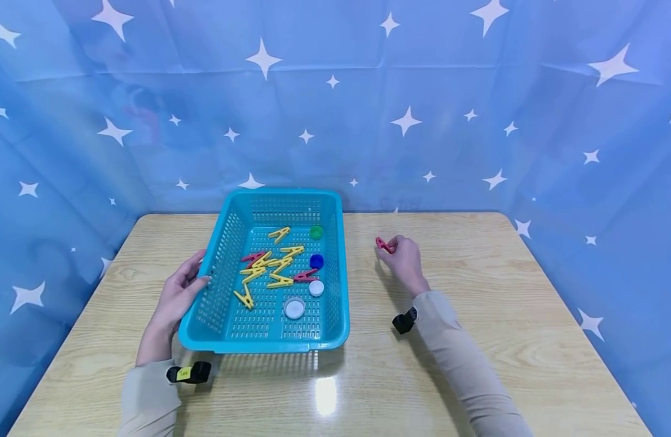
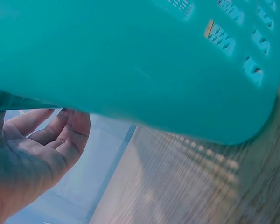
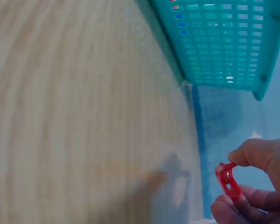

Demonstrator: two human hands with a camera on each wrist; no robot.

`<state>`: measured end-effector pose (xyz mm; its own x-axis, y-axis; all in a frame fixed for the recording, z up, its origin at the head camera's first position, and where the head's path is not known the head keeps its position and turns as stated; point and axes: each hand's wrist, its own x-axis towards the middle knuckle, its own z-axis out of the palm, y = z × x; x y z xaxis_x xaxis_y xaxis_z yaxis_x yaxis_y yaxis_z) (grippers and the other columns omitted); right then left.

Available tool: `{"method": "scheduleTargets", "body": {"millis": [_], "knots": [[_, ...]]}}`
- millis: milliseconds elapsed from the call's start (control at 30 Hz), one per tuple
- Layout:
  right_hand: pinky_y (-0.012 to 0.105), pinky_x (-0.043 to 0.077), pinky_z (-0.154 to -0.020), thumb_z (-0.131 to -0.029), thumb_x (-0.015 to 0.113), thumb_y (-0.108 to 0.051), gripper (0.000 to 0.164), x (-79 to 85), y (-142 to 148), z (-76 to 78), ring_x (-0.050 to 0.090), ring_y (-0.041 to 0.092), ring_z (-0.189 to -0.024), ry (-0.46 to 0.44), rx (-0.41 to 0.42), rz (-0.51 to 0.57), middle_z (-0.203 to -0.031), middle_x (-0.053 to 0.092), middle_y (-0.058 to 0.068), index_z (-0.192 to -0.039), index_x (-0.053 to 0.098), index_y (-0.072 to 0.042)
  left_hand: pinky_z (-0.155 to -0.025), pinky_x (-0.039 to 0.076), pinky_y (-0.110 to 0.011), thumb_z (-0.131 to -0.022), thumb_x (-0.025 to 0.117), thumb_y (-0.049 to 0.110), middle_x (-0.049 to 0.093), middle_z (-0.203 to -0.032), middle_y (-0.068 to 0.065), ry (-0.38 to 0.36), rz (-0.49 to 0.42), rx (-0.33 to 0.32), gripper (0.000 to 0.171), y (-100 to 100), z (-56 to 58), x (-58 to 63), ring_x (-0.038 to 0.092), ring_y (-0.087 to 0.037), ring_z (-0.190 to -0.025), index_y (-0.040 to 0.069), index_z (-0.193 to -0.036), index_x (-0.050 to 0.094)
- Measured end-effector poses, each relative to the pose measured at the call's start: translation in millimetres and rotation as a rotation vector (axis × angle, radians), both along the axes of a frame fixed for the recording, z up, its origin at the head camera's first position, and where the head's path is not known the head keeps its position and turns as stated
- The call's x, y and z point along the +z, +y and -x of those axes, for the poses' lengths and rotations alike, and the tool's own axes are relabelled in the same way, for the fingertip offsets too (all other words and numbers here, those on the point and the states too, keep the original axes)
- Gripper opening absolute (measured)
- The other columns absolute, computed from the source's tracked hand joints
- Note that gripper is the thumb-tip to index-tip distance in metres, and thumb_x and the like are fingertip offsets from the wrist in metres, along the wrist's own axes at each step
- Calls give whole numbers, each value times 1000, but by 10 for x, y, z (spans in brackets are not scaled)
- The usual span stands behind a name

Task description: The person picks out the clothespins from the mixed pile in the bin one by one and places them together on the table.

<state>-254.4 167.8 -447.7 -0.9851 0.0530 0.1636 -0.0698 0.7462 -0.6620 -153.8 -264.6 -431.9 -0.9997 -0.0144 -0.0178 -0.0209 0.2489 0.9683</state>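
My left hand (image 1: 177, 297) grips the left rim of a blue plastic basket (image 1: 264, 348), thumb over the edge and fingers outside it, as the left wrist view also shows. Inside the basket lie several yellow clothespins (image 1: 281, 281), red clothespins (image 1: 305, 276) and bottle caps: green (image 1: 316, 232), dark blue (image 1: 316, 261) and white ones (image 1: 294, 308). To the right of the basket, my right hand (image 1: 403, 261) pinches a red clothespin (image 3: 227, 181) between thumb and fingers, held above the table.
The wooden table (image 1: 477, 291) reaches to a blue curtain (image 1: 335, 121) with white stars, which hangs behind it and along both sides. Black wrist cameras sit on both wrists, one on the left (image 1: 200, 372) and one on the right (image 1: 405, 321).
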Motion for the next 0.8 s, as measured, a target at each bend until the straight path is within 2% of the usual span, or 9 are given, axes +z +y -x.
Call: {"method": "scheduleTargets", "body": {"millis": [167,367,467,533,633,700,800], "knots": [[26,40,-52,-82,68,-14,18,-71,5,-9,50,19,-60,-39,-15,-30,-79,60,15,-84,61,3,-76,47,-18,-98,45,11,37,-140,-22,-14,1,7,58,-2,3,-2,48,0,-101,12,-150,20],[29,43,-57,-81,69,-14,19,-96,4,-9,54,23,-68,-117,-56,-61,-87,62,17,-85,61,2,-76,47,-18,-98,45,11,37,-140,-22,-14,-6,9,58,-2,6,-4,49,1,-100,11,-150,21],[28,41,-55,-81,69,-14,17,-93,-3,-12,51,20,-63,-140,-64,-77,-78,61,13,-77,60,0,-75,47,-17,-98,46,11,37,-139,-22,-5,-4,10,58,-3,6,-6,49,3,-99,11,-150,21],[26,37,-50,-81,68,-14,23,-98,-8,-15,44,16,-53,-163,-63,-83,-64,54,7,-66,55,-4,-75,46,-16,-98,46,11,37,-139,-23,-1,-1,9,58,-4,4,-7,49,4,-99,10,-150,21],[25,29,-44,-80,68,-14,38,-121,-14,-17,30,11,-43,-193,-52,-81,-47,37,-1,-53,43,-10,-75,46,-16,-98,45,11,37,-139,-23,1,2,8,58,-3,1,-5,49,4,-98,10,-150,21],[24,25,-42,-80,69,-15,44,-135,-21,-15,23,9,-40,-203,-37,-78,-43,28,-4,-49,38,-13,-75,47,-16,-98,45,11,37,-139,-23,-1,2,6,58,-2,-2,1,49,4,-98,10,-150,21],[23,23,-40,-80,70,-19,48,-146,-39,-10,21,8,-40,-213,-27,-83,-43,24,-6,-47,35,-15,-75,47,-17,-98,45,11,37,-139,-23,1,1,8,57,-1,-4,7,49,4,-98,10,-150,21]]}}
